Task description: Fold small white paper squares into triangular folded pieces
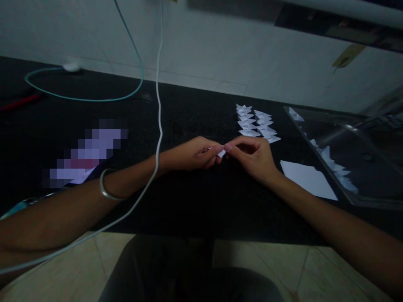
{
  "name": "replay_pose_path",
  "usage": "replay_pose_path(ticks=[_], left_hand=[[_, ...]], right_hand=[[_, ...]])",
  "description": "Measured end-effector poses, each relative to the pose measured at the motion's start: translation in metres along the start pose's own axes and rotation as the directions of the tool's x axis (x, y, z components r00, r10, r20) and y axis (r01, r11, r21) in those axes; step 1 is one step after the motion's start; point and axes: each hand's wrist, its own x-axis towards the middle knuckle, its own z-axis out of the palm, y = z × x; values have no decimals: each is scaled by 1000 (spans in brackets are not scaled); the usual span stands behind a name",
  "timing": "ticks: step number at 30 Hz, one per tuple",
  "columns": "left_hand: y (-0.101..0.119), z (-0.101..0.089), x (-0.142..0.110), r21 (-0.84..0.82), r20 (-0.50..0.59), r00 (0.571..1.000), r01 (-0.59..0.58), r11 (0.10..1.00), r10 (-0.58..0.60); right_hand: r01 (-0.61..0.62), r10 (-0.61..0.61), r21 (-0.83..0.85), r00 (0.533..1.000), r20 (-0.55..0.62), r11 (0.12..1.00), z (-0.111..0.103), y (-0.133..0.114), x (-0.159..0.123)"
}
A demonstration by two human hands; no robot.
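Note:
Between my two hands is a small piece of folded white paper point(222, 153), held over the middle of the black countertop. My left hand point(201, 154) pinches it from the left, thumb on top and the other fingers curled beneath. From the right, my right hand point(252, 155) pinches its edge between thumb and index finger. Most of the paper is covered by the fingers. Just behind my right hand stand two rows of folded white paper pieces point(247, 121) with pointed tips. A stack of white paper sheets point(307, 180) lies beside my right wrist.
A white cable point(159, 105) hangs down across my left forearm. At the right, a clear panel point(352, 147) stands by more folded paper. A blurred-out packet point(91, 151) lies left, with a teal cable point(103, 100) behind it. The countertop point(189, 209) meets a tiled wall.

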Motion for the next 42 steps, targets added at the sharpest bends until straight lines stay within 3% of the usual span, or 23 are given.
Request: replay_pose_path(ticks=[5,8,16,22,29,32,35,42], left_hand=[[10,1,-1,-100,27,999,49,994,-46],[9,2,0,-66,24,998,60,996,-58],[0,7,6,70,-168,985,-17,997,28],[5,6,8,-208,-173,978,82,975,-119],[-10,-5,21,-412,-108,973,142,900,-203],[-16,-6,26,-402,-79,973,167,900,-216],[-16,-4,27,-361,-122,970,153,920,-209],[-3,2,20,-137,-123,990,58,989,-75]], right_hand=[[51,-51,-26,999,-9,998,-4,6,-1],[41,-42,-26,999,-35,999,-4,5,1],[-21,22,31,998,-55,999,2,10,6],[-63,73,121,994,-81,991,2,21,17],[86,-70,128,989,-130,988,10,29,50],[111,-105,44,987,-123,993,8,34,46],[125,-129,-35,983,-131,991,2,37,37],[180,-189,-103,978,-90,978,1,35,31]])
